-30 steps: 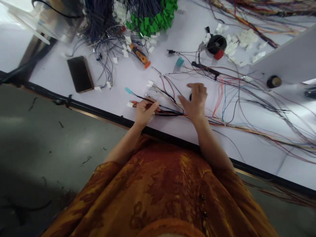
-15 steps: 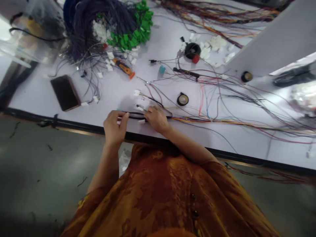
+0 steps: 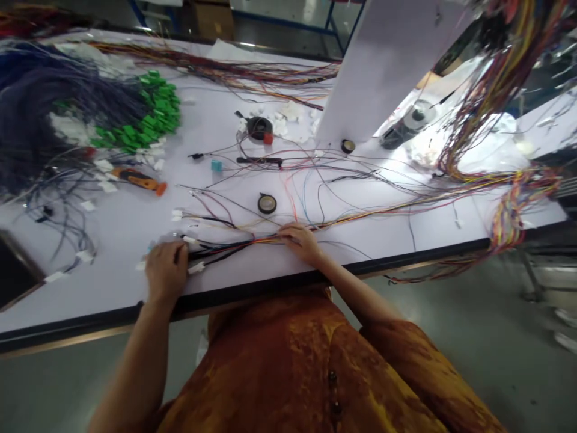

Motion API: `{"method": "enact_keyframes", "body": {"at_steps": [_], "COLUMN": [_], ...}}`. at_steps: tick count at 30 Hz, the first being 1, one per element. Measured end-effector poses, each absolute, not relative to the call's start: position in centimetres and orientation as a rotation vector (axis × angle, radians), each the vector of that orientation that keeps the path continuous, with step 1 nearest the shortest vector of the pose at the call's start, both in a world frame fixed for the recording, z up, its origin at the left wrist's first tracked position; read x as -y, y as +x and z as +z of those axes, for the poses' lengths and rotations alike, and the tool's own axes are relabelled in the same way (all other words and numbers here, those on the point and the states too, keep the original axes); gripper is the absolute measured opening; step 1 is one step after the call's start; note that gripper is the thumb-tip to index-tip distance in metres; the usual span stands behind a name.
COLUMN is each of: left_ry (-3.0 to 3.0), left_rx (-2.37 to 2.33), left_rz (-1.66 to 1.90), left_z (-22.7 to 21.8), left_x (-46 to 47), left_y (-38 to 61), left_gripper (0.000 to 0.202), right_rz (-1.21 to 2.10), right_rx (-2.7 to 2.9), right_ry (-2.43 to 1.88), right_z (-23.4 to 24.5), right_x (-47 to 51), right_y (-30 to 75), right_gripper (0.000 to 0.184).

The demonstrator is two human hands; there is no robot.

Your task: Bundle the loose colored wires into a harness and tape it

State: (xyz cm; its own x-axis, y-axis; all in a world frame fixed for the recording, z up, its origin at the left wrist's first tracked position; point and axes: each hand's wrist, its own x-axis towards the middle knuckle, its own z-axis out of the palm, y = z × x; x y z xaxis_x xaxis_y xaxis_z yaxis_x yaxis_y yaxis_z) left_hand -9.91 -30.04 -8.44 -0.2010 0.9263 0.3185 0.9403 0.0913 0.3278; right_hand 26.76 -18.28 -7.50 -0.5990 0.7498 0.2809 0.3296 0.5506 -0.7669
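Observation:
A wire harness (image 3: 261,239) of red, yellow and dark wires lies along the front of the white table. My left hand (image 3: 166,269) is closed around its black-sleeved left end, beside white connectors (image 3: 196,268); its fingertips are partly hidden. Farther right, my right hand (image 3: 301,242) has its fingers closed over the wire bundle. Just beyond the harness sits a roll of black tape (image 3: 267,203). Short loose wires with a white connector (image 3: 177,214) lie behind my left hand.
An orange screwdriver-like tool (image 3: 139,178), green connectors (image 3: 155,114) on dark wires and a phone-like dark slab (image 3: 15,270) are on the left. A teal connector (image 3: 217,165) and black reel (image 3: 259,128) lie farther back. A white panel (image 3: 383,66) rises at the right.
The view has swung to the right. My right hand has slid rightward along the bundle, away from my left hand, uncovering the split wires between them.

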Motion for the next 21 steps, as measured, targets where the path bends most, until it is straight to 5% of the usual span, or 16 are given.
{"method": "enact_keyframes", "body": {"at_steps": [9, 15, 21], "left_ry": [-1.909, -1.808, -1.872], "left_rx": [2.402, 2.569, 2.554], "left_rz": [-0.627, -0.634, -0.786], "left_z": [-7.4, -6.9, -8.7], "left_x": [29.7, 29.5, 29.7], "left_y": [-9.4, -9.0, -10.6], "left_gripper": [0.024, 0.026, 0.024], "right_rz": [1.034, 0.775, 0.527], "right_rx": [2.077, 1.667, 1.526], "right_ry": [-0.919, -1.355, -1.257], "right_z": [-1.3, 1.7, 8.1], "right_x": [17.3, 8.5, 5.1], "right_y": [32.9, 40.4, 42.9], "right_gripper": [0.019, 0.020, 0.022]}}
